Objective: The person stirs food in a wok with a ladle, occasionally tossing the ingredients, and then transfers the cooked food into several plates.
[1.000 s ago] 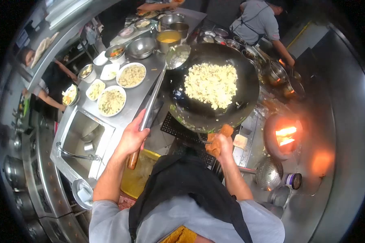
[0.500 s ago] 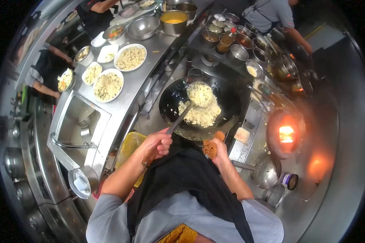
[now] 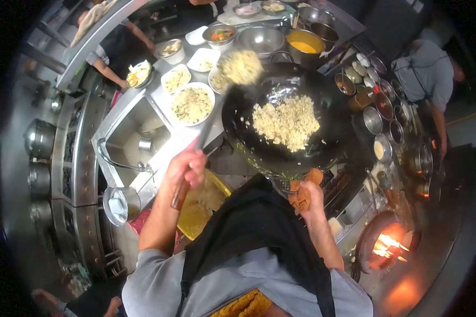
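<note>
My left hand [image 3: 186, 168] is closed round the ladle's wooden handle [image 3: 180, 194]. The ladle head, blurred and heaped with fried rice [image 3: 240, 67], hangs past the left rim of the black wok [image 3: 333, 124], beside a partly covered plate of rice [image 3: 217, 80]. More rice [image 3: 285, 122] lies in the wok. At the near rim, my right hand [image 3: 311, 199] grips a brown cloth [image 3: 303, 196] against the wok's edge. A full white plate of rice [image 3: 192, 104] stands left of the ladle.
A sink [image 3: 137, 129] lies left, beyond a yellow tub [image 3: 206, 203]. Fire burns in a burner [image 3: 388, 245] at lower right. Bowls, a pot of yellow liquid [image 3: 305, 41] and seasoning pans [image 3: 373, 120] stand farther off. Co-workers [image 3: 428, 68] are at right and left.
The wok has moved off the stove area toward the counter with the plates. The filled ladle has risen out of the wok and swung left. The view has turned.
</note>
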{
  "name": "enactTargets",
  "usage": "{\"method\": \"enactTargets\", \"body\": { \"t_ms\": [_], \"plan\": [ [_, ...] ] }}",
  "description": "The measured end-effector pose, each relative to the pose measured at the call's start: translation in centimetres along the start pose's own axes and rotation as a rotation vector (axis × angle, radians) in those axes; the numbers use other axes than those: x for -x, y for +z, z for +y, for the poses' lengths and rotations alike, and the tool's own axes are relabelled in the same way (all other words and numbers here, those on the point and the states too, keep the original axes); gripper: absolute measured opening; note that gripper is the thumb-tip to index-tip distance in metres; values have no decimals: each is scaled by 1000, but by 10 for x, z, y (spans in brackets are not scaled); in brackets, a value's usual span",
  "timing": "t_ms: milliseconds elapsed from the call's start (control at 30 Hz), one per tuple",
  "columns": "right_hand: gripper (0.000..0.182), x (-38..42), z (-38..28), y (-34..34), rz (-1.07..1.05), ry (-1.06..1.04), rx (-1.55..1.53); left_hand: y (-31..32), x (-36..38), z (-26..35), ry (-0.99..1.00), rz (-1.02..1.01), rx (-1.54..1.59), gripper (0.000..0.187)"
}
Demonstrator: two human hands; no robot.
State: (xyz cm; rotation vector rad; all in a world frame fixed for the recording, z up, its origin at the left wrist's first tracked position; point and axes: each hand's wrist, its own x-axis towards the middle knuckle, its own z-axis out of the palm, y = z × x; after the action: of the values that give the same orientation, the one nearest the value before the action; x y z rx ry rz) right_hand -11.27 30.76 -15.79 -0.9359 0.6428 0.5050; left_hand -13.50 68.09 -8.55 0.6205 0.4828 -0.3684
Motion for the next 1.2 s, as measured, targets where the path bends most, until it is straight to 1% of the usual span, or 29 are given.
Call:
{"method": "enactTargets", "body": {
  "t_ms": [33,67,133,167,233,267,333,367,433,467,500,533,567,600,633,667,767,833,867,933,967,1033,1067,1133,1200],
  "plan": [
    [38,-2,-6,4,-13,-7,-6,6,-5,10,55,86,-32,62],
    [37,-2,-6,1,-26,-16,-16,12,-8,14,172,125,-105,62],
    [37,-11,-9,2,-47,-9,-24,7,-33,35,288,149,-263,64],
    [36,-13,-10,4,-61,-6,-37,4,-48,45,289,148,-264,64],
    [35,-18,-7,3,-59,-20,-53,-11,-83,61,405,332,-652,66],
    [34,-20,-5,2,-57,-35,-70,-24,-104,66,404,333,-650,66],
    [34,-22,-4,-8,-44,-24,-62,-50,-146,66,513,582,-973,68],
    [34,-21,-2,-11,-32,-16,-55,-58,-158,66,510,577,-975,68],
    [34,-14,-2,-10,14,-22,-52,-74,-178,70,433,741,-1278,70],
    [35,-11,0,-11,51,-23,-47,-92,-190,67,432,736,-1279,70],
    [35,-11,4,-13,57,-25,-49,-117,-203,66,489,795,-1397,71],
    [34,-9,9,-25,75,-36,-63,-119,-205,60,555,852,-1519,72],
    [34,-6,9,-30,103,-41,-70,-122,-209,58,546,842,-1519,72],
    [34,-5,8,-28,113,-44,-66,-119,-207,62,495,856,-1481,72],
    [34,-6,6,-20,138,-41,-65,-118,-209,71,441,872,-1440,73],
    [34,-6,6,-14,163,-36,-64,-123,-215,78,430,866,-1434,73],
    [33,-7,16,-25,224,-25,-108,-134,-219,85,465,895,-1474,73],
    [33,-1,17,-32,212,-31,-118,-133,-219,89,570,866,-1470,72],
    [32,0,19,-33,196,-40,-129,-134,-220,91,571,865,-1467,72],
    [32,7,18,-25,211,-49,-159,-121,-213,101,519,803,-1198,68],
    [31,9,17,-19,224,-56,-189,-116,-208,109,519,804,-1194,68],
    [30,16,16,-12,231,-62,-206,-110,-202,120,574,674,-1063,63],
    [30,19,15,-7,239,-67,-226,-110,-201,129,572,675,-1059,63],
    [29,21,18,-3,259,-60,-245,-114,-196,149,466,524,-860,60],
    [28,25,16,3,278,-51,-261,-114,-193,154,447,563,-798,60]
  ]
}}
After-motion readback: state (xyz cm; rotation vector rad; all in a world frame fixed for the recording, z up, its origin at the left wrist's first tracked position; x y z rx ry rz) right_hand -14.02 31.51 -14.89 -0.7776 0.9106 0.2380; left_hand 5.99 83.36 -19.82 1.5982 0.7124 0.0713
